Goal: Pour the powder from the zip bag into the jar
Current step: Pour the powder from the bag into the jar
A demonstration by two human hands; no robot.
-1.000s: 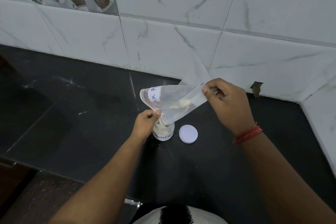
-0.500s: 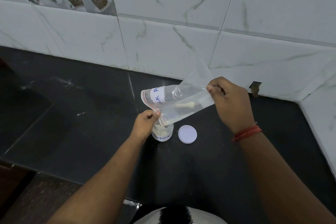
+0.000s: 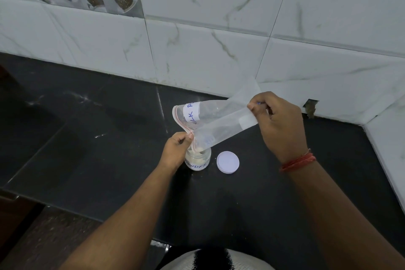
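A clear zip bag (image 3: 219, 124) with a white handwritten label hangs tilted over a small glass jar (image 3: 198, 160), its open pink-edged mouth pointing down into the jar's top. My left hand (image 3: 176, 149) pinches the bag's mouth edge just above the jar. My right hand (image 3: 279, 125) grips the bag's raised bottom end, up and to the right. Pale powder lies in the jar and at the bag's lowest corner. The bag's upper part looks nearly empty.
The jar's white lid (image 3: 228, 162) lies flat on the black counter (image 3: 98, 149) just right of the jar. A white marble-tiled wall (image 3: 219, 28) runs behind and turns a corner at the right. The counter's front edge lies near me at the lower left.
The clump of powder that sat mid-bag has slid down to the mouth and into the jar. My right hand has lifted the bag's bottom end slightly higher.
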